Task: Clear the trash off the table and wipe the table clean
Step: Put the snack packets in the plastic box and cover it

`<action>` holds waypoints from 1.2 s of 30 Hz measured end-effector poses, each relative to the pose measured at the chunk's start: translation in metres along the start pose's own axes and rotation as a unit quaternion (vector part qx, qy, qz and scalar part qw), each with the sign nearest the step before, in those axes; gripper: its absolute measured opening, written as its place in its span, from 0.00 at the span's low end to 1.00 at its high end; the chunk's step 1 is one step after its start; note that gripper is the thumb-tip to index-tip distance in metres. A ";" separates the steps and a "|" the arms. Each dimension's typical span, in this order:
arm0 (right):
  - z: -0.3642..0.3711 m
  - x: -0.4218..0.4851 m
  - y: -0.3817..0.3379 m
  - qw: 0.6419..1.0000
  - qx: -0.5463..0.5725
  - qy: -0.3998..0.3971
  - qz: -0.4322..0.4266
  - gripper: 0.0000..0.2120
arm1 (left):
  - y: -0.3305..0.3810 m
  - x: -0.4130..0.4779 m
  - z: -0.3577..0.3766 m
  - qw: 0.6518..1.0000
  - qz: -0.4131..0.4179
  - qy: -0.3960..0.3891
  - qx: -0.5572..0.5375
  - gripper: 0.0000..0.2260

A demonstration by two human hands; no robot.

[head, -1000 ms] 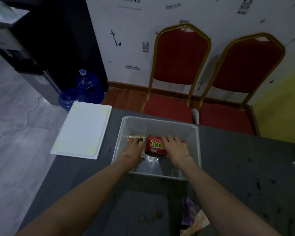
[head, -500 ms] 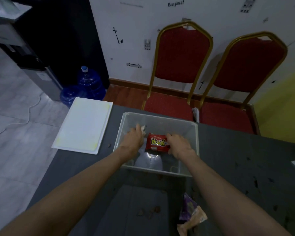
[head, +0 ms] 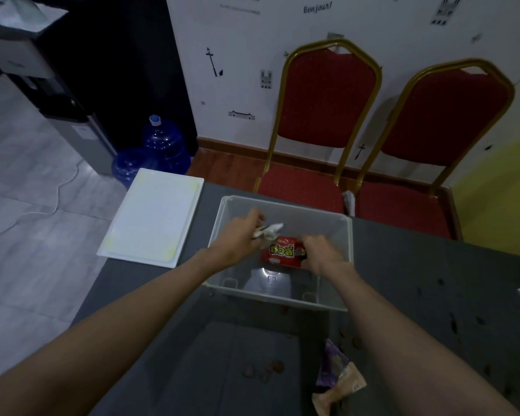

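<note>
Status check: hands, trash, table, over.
Both hands over the clear bin: left hand holds a crumpled wrapper, right hand the red snack packet. Purple wrapper and crumbs remain on table.

left hand [head: 237,240]: a second ago pressed low on the floor of the clear bin [head: 347,235], over a pale wrapper; now raised inside the bin, with the crumpled white wrapper [head: 269,231] pinched at its fingertips and sticking out to the right of the grip.
right hand [head: 320,253]: a second ago flat on top of the red snack packet [head: 284,253]; now closed on the packet's right end, packet lifted and tilted, extending leftward from the grip.
bin floor: formerly covered by both hands and packets; now bare below the grips, with a bright reflection showing.
</note>
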State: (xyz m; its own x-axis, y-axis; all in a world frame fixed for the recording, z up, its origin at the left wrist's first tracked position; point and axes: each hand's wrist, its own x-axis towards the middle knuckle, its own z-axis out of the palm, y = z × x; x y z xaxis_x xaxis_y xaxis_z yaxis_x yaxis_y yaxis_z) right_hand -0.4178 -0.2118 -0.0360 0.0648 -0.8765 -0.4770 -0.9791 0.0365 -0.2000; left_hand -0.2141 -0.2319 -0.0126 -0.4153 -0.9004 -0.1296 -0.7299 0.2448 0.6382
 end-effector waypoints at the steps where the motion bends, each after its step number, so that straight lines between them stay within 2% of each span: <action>1: 0.000 0.000 0.000 1.000 0.001 0.000 -0.001 0.19 | -0.004 -0.001 -0.001 0.995 0.061 -0.031 0.077 0.18; 2: 0.000 0.000 0.000 1.000 0.002 0.001 -0.003 0.18 | -0.009 0.000 0.000 0.979 0.112 -0.062 0.162 0.18; 4: 0.000 0.001 0.001 1.000 0.000 0.001 -0.003 0.18 | -0.010 0.003 0.009 0.931 0.152 -0.120 0.311 0.19; 8: 0.000 0.002 0.000 1.000 -0.013 -0.007 -0.002 0.21 | -0.017 0.004 0.029 0.813 0.119 -0.274 0.500 0.27; 10: -0.001 0.002 0.000 0.999 -0.030 -0.006 -0.008 0.25 | -0.029 0.001 0.036 0.793 0.080 -0.294 0.527 0.31; 14: 0.001 0.000 -0.006 0.997 -0.072 0.002 -0.024 0.31 | -0.035 -0.002 0.046 0.806 0.016 -0.298 0.511 0.33; 16: 0.001 0.000 -0.007 0.995 -0.096 0.019 -0.028 0.29 | -0.031 0.003 0.045 0.822 0.005 -0.291 0.489 0.36; 19: 0.001 0.000 -0.007 0.992 -0.115 0.043 -0.025 0.25 | -0.030 0.010 0.044 0.850 0.003 -0.237 0.470 0.34; 23: 0.001 0.001 -0.007 0.993 -0.108 0.046 -0.027 0.24 | -0.031 0.009 0.048 0.863 0.011 -0.195 0.466 0.32; 26: 0.000 0.000 -0.009 0.993 -0.110 0.038 -0.029 0.24 | -0.034 0.005 0.046 0.866 0.023 -0.215 0.452 0.34; 29: 0.000 -0.001 -0.012 0.994 -0.101 0.031 -0.026 0.25 | -0.040 0.002 0.048 0.863 -0.005 -0.263 0.431 0.35; 34: -0.002 -0.002 -0.013 0.996 -0.083 0.012 -0.022 0.27 | -0.040 0.007 0.067 0.904 -0.094 -0.251 0.334 0.34; 36: -0.005 -0.008 -0.011 0.999 -0.043 0.008 -0.022 0.27 | -0.037 0.008 0.067 0.908 -0.106 -0.254 0.315 0.33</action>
State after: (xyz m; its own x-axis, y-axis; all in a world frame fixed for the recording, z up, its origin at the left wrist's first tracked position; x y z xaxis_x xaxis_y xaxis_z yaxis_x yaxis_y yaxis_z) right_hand -0.4089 -0.2079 -0.0259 0.1059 -0.8842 -0.4549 -0.9884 -0.0436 -0.1453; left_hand -0.2268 -0.2241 -0.0881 -0.3098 -0.7078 -0.6348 -0.9218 0.3872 0.0182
